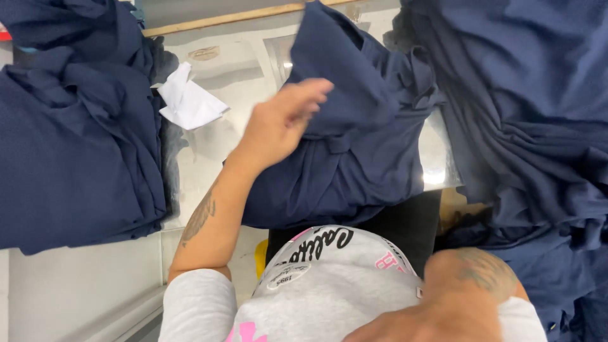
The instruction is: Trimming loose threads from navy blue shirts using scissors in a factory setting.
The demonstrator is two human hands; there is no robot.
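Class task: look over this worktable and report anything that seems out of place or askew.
A crumpled white paper scrap lies loose on the shiny table among the navy garments. The left hand rests on the middle garment, which is bunched and hangs over the table edge.

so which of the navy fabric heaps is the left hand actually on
The middle navy garment on the shiny table; the left hand rests on its left edge. The left stack and right heap lie untouched.

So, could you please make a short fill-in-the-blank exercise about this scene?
1. The left hand rests on a folded garment of ____ colour.
2. The crumpled paper on the table is ____.
3. The person's grey shirt has ____ and black lettering.

Missing words: navy blue; white; pink
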